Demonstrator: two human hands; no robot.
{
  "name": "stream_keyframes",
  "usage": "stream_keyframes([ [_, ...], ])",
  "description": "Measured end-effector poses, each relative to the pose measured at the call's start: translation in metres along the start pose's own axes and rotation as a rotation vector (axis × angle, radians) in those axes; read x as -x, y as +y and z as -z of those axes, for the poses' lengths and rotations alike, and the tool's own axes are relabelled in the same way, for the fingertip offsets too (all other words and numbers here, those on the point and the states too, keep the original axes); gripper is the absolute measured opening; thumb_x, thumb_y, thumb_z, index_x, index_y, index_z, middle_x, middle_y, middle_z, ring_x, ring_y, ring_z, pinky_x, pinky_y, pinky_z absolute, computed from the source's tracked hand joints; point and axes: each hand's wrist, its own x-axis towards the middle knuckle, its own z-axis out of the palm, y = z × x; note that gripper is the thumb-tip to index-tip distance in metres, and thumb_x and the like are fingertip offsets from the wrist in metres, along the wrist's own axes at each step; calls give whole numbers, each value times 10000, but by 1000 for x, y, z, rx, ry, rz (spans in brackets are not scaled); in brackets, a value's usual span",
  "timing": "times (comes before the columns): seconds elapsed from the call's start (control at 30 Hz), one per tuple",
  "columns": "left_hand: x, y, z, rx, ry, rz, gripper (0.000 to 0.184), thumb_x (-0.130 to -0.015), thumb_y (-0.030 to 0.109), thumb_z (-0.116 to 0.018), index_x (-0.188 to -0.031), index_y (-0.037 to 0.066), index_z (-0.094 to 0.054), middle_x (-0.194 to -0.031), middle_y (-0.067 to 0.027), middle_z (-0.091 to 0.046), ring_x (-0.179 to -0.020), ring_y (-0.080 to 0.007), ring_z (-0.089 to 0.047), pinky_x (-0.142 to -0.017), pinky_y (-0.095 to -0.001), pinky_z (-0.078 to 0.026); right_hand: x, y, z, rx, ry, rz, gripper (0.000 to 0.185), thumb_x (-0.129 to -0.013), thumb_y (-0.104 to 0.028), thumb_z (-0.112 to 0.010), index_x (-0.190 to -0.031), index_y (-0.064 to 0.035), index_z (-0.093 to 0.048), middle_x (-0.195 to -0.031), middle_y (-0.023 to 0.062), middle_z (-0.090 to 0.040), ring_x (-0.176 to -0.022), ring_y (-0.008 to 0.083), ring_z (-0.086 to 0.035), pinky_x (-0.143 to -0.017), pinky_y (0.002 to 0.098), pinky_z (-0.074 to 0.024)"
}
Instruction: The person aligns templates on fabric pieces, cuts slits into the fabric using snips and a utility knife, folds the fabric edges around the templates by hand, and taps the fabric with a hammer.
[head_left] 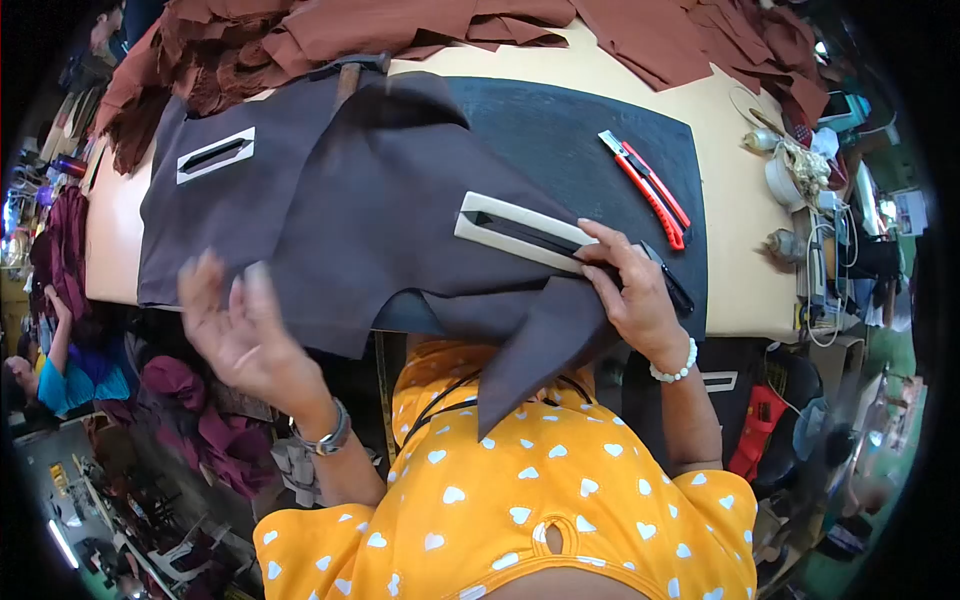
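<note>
Dark fabric point(345, 215) lies over a dark cutting mat point(570, 125), one corner folded toward my body. A white slotted frame point(490, 238) rests on the fabric, and my right hand point(630, 290) pinches its right end between thumb and fingers. My left hand point(235, 325) is raised at the fabric's front left edge, palm up with fingers apart and slightly blurred, holding nothing. A second white frame point(216, 156) sits on the fabric at the upper left. Beside my right hand lies a dark, pen-like tool point(675, 285), partly hidden.
A red cutter point(655, 200) lies on the mat. A hammer point(348, 80) rests at the fabric's top edge. Brown cloth point(400, 30) is heaped along the far side. Spools and thread point(795, 170) stand at the right edge. Another person point(75, 370) is at the far left.
</note>
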Motion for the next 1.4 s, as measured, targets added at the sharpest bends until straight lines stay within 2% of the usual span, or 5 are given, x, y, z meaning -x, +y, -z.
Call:
stream_keyframes([
  [0.17,19,20,-75,67,-1103,-418,249,-732,59,-669,-979,45,-641,-946,-111,-625,-886,-264,-598,-762,-346,-474,1,5,-12,125,52,191,454,-776,28,-585,-1213,-62,-499,-888,80,-657,-833,260,-603,-786,340,-438],
  [0.37,27,-22,-128,70,-1584,-413,162,-739,145,-664,-848,26,-651,-770,-111,-598,-751,-305,-579,-679,-375,-460,3,15,-17,93,133,189,465,-751,27,-624,-1197,-39,-512,-836,84,-658,-815,240,-617,-716,344,-475],
  [0.7,28,-44,-113,186,-1412,-507,172,-741,98,-663,-909,78,-694,-781,-62,-577,-696,-216,-555,-635,-315,-460,20,21,-10,394,124,455,350,-748,-2,-647,-1091,-5,-576,-809,117,-631,-811,240,-629,-753,331,-511],
  [0.93,27,-46,-114,156,-1407,-658,183,-743,81,-643,-915,108,-698,-783,-53,-563,-712,-204,-553,-635,-319,-461,4,10,-17,131,211,-50,334,-739,-29,-658,-1060,-1,-572,-802,116,-577,-684,240,-553,-606,351,-437],
  [1.4,8,-51,-102,47,-1393,-621,148,-744,192,-672,-805,68,-620,-767,-59,-518,-750,-240,-507,-688,-336,-398,-21,-6,-58,644,157,-82,594,-805,-337,-612,-1313,-108,-407,-1367,146,-334,-1300,366,-237,-1019,591,-194],
])
